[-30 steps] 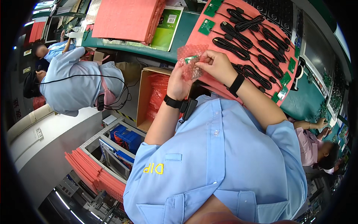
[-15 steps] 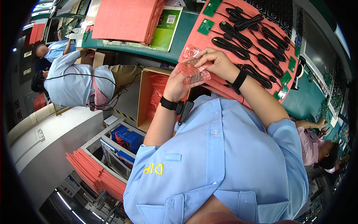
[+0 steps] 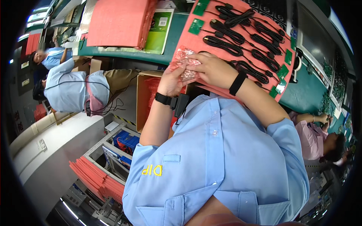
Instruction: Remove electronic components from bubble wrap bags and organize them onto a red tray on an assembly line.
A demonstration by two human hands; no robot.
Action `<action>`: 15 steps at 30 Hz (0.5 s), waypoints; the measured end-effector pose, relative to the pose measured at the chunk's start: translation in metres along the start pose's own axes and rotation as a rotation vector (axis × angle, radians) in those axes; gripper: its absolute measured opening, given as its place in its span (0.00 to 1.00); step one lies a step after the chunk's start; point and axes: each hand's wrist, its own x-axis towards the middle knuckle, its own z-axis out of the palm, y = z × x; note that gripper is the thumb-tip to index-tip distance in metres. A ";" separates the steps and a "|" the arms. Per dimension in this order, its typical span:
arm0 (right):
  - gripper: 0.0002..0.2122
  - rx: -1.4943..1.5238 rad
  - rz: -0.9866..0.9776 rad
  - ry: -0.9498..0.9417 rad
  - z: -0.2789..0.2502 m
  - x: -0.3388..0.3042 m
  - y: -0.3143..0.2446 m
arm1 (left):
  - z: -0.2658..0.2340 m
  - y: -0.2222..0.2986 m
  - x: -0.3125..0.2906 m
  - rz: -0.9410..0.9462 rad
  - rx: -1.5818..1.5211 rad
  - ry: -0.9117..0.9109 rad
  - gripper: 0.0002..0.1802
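My left hand (image 3: pixel 169 81) is closed on the near-left side of a crinkled, see-through bubble wrap piece (image 3: pixel 189 75) with a pinkish tint. Over its far-right side my right hand (image 3: pixel 218 71) is bent, fingers pressing on the wrap and meeting the left fingertips. Whether anything lies inside the wrap cannot be made out. Reddish bubble wrap (image 3: pixel 182 52) also shows just beyond my fingers, against the pink foam sheet (image 3: pixel 190 39). On that sheet, right of my hands, lie several bundled black cables (image 3: pixel 222 45) joined to small green circuit boards (image 3: pixel 196 26).
A stack of pink foam sheets (image 3: pixel 117 24) sits on the green bench (image 3: pixel 124 55) at far left. Below it stands a cardboard box (image 3: pixel 142 103) with red bubble wrap. A cart with blue bins (image 3: pixel 128 140) is at left. Co-workers (image 3: pixel 75 92) are on both sides.
My right hand has folded down over the bubble wrap, covering more of it, and the hands are closer together. The whole view has shifted slightly.
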 end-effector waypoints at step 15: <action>0.17 0.545 1.825 0.781 -0.158 -0.370 0.198 | 0.018 -0.019 0.036 0.130 0.244 0.080 0.15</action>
